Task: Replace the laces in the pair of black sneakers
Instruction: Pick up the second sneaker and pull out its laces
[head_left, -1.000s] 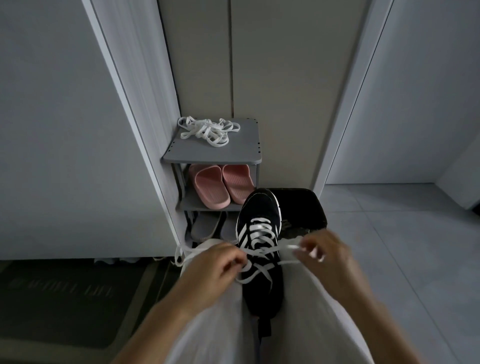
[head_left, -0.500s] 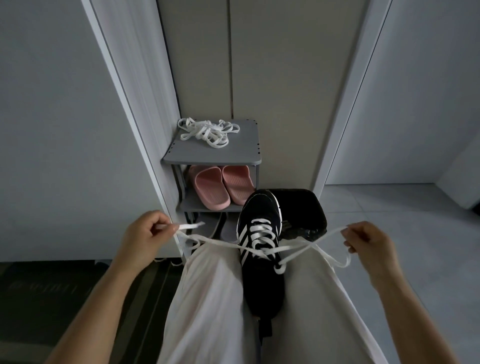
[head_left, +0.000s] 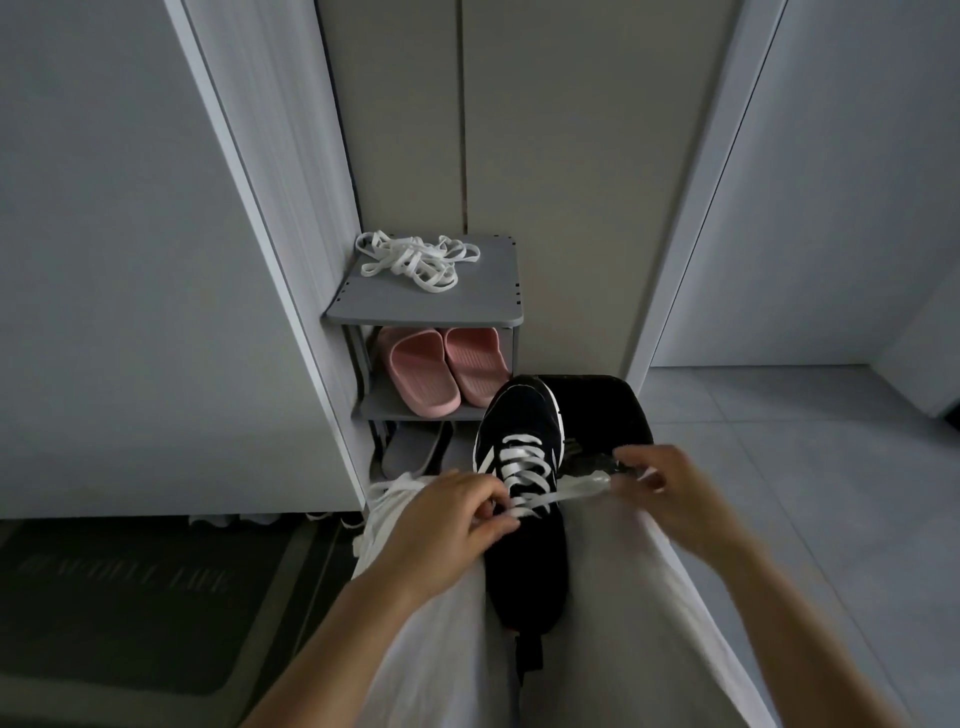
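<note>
A black sneaker (head_left: 524, 561) is seen low in the middle of the view, laid between two legs clad in white trousers (head_left: 441, 649), its toe turned to twelve o'clock and its heel to six. A white lace (head_left: 524, 465) is threaded in crossed rows over the front of the sneaker. At nine o'clock of the sneaker the left hand (head_left: 447, 519) is placed against its side; the fingers are curled and the lace is pinched between thumb and fingertips just by the upper rows. At three o'clock of the sneaker the right hand (head_left: 675, 493) is held a little apart from it; its fingers are curled round a strand of the lace, which is drawn across from the sneaker and is blurred near the hand. At one o'clock of the sneaker, just behind it, a black thing (head_left: 602, 410) is seen; what it is cannot be told. At eleven o'clock a grey shoe rack (head_left: 467, 296) is set against the wall, with a loose heap of white spare laces (head_left: 415, 262) on its top board, a pair of pink slippers (head_left: 447, 371) on the board below, and grey slippers (head_left: 413, 452) beneath those. A dark doormat (head_left: 130, 597) is laid at eight o'clock of the view.
</note>
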